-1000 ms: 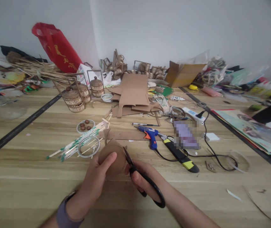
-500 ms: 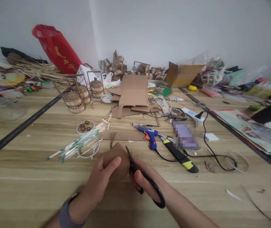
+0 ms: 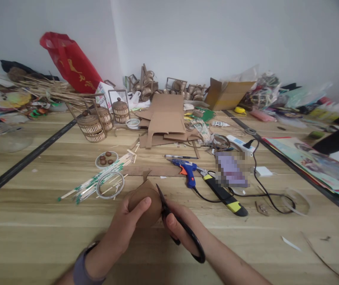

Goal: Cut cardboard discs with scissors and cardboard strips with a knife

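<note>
Between my hands is a rounded piece of brown cardboard (image 3: 150, 206), with a pointed corner of card sticking up at its far edge. My left hand (image 3: 124, 221) grips it from the left, thumb lying across its top. Black-handled scissors (image 3: 195, 237) are in my right hand (image 3: 184, 221), their blades against the cardboard's right edge and pointing away from me. The fingers of my right hand are partly hidden behind the handles. Beyond the cardboard lies a long brown cardboard strip (image 3: 166, 170). Left of it are a white ring (image 3: 98, 190) and thin sticks in plastic wrapping (image 3: 90, 180).
A blue glue gun (image 3: 190, 172) and black-yellow pliers (image 3: 225, 196) lie to the right, with a black cable (image 3: 264, 194). Small lidded baskets (image 3: 92, 126) stand at the left. Cardboard sheets (image 3: 166, 120) are stacked at the back, near an open box (image 3: 229, 95).
The scissors' handles have drawn slightly closer together at the cardboard's edge. The curled sliver at the far edge has shifted. My left hand keeps its hold.
</note>
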Demonstrator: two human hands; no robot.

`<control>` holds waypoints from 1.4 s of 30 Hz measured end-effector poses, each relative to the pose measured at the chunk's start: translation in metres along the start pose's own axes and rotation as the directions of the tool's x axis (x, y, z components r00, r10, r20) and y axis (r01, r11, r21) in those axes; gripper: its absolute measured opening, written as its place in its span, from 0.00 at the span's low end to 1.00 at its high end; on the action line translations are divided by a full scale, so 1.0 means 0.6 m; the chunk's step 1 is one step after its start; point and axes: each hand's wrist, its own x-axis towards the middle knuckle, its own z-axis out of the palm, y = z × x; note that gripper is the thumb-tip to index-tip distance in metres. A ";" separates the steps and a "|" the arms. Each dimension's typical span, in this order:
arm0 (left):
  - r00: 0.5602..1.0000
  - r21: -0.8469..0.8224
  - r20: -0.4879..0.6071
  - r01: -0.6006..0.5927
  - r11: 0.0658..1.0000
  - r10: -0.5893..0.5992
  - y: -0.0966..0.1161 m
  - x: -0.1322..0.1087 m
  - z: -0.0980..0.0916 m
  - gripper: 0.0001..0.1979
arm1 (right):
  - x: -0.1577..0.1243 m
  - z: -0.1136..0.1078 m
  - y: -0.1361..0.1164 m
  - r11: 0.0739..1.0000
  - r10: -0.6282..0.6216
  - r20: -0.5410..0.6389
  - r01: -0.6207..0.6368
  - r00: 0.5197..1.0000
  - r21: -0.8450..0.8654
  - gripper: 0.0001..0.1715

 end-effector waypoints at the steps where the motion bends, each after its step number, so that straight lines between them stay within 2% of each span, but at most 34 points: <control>1: 1.000 0.005 -0.001 -0.001 1.000 0.001 0.001 0.000 0.000 0.31 | 0.000 0.000 -0.001 1.000 0.005 0.000 -0.005 1.000 -0.004 0.43; 7: 0.999 -0.001 0.032 -0.043 0.999 0.043 0.002 -0.003 0.001 0.30 | 0.000 0.001 -0.005 1.000 0.008 -0.010 -0.008 1.000 -0.020 0.40; 13: 0.999 -0.018 0.034 -0.028 0.999 0.029 -0.001 -0.001 -0.001 0.31 | 0.000 0.003 -0.002 0.998 -0.014 -0.030 0.013 0.999 -0.053 0.39; 21: 1.000 -0.026 0.027 -0.009 1.000 0.009 0.004 -0.005 0.001 0.33 | 0.002 0.007 -0.006 0.998 -0.059 -0.034 0.059 0.998 0.004 0.37; 30: 1.000 -0.015 0.019 0.004 1.000 -0.003 0.004 -0.003 0.000 0.33 | 0.001 0.007 -0.003 0.999 0.007 -0.045 -0.008 0.999 -0.033 0.41; 38: 1.000 -0.001 -0.006 0.009 1.000 -0.009 -0.003 -0.003 -0.004 0.27 | -0.002 0.008 0.002 0.996 0.020 -0.054 -0.024 0.998 -0.083 0.42; 42: 1.000 -0.006 -0.004 0.001 1.000 -0.001 0.000 -0.003 -0.003 0.28 | -0.002 0.008 0.002 0.997 0.012 -0.057 -0.017 0.998 -0.078 0.41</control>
